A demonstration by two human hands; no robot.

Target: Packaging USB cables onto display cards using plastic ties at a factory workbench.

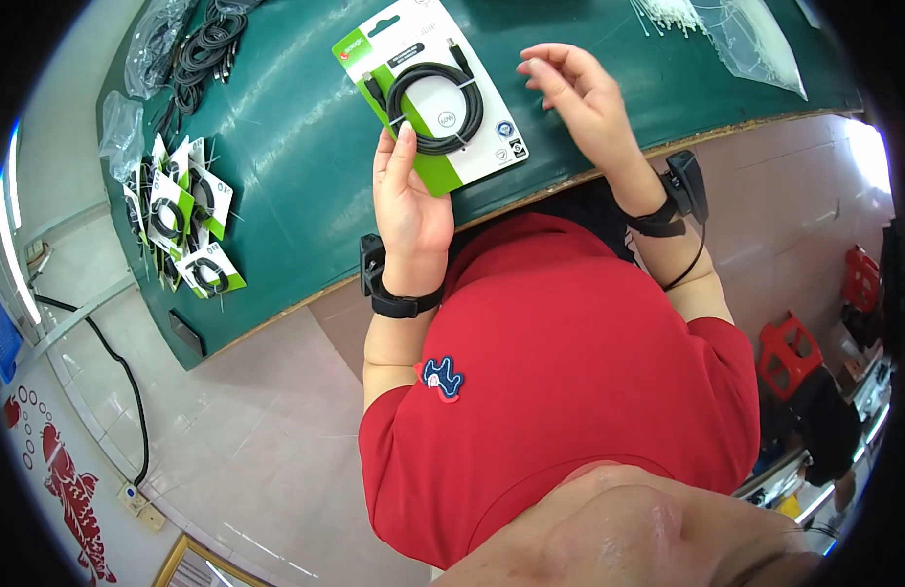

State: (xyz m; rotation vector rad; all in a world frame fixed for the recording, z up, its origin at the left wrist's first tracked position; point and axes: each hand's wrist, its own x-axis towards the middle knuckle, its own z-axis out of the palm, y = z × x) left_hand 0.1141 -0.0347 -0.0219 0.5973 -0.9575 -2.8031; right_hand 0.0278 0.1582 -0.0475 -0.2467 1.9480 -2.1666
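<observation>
Dark green covering spreads over the workbench (296,147), which has a wooden front edge and stands on a pale tiled floor (267,430). Seated at it is a person in a red shirt (570,391) with a small blue and white patch on the sleeve, and a black band with a small device sits on each wrist. Their left hand (408,201) grips a green and white backing card (433,93) by its lower edge, thumb pressed flat on the front, holding it slightly tilted above the bench near the front edge. A coiled black cable (436,108) is fastened to the card's face. Their right hand (580,98) hovers just to the right of the card, empty, fingers loosely curled and spread, not touching it. Off to the person's left, a pile of the same carded cables (183,215) lies fanned out on the bench, with loose black cables (203,49) and clear plastic bags beyond it. At the far right of the bench lies a clear bag of white cable ties (726,29). Red stools (790,352) stand on the floor to the right.
</observation>
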